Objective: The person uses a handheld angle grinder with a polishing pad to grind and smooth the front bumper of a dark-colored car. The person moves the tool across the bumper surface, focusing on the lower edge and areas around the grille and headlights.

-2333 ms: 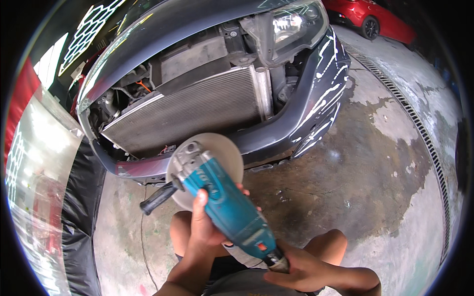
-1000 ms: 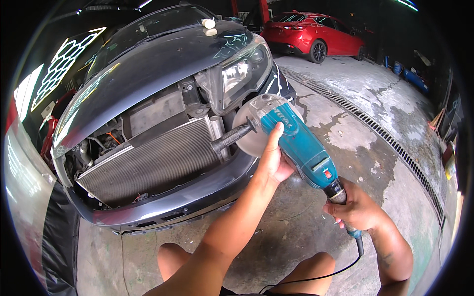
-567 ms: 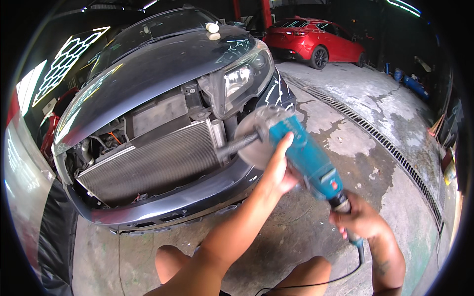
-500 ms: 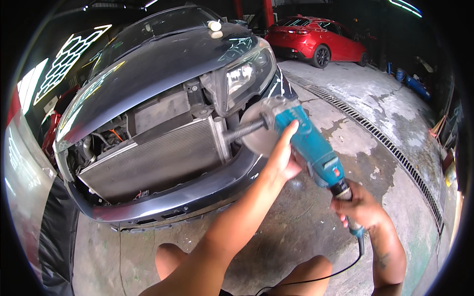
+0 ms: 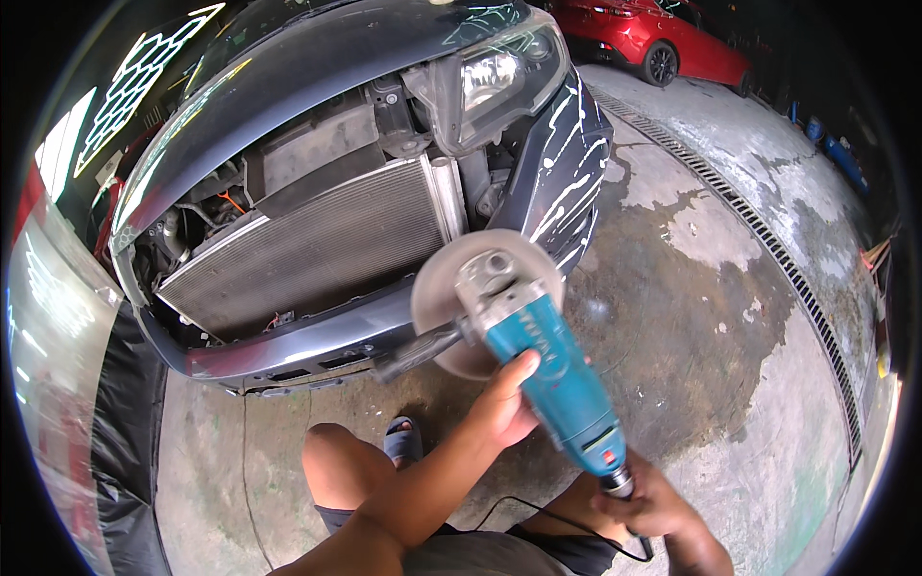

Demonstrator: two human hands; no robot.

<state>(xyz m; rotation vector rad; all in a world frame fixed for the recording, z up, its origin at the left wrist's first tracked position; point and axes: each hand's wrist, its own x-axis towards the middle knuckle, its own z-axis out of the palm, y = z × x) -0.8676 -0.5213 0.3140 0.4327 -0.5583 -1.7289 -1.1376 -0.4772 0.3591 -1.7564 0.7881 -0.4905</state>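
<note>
I hold a teal rotary polisher with both hands, its metal head up and away from me. My left hand grips the body just behind the head, thumb lying on top. My right hand is wrapped round the rear handle, where the black cord comes out. The round, pale pad overlaps the car's front in view; whether it touches cannot be told. A dark side handle juts out left from the head. Behind the pad, the dark bumper corner carries white streaks and drops.
The dark car's front is opened up, baring the radiator beneath the headlight. A slotted floor drain runs along the right, with a red car beyond. A black cord loops across my legs.
The polisher has come down and nearer to me, both hands still on it. My view has tilted lower, and the streaked bumper corner, earlier mostly covered by the tool, now shows.
</note>
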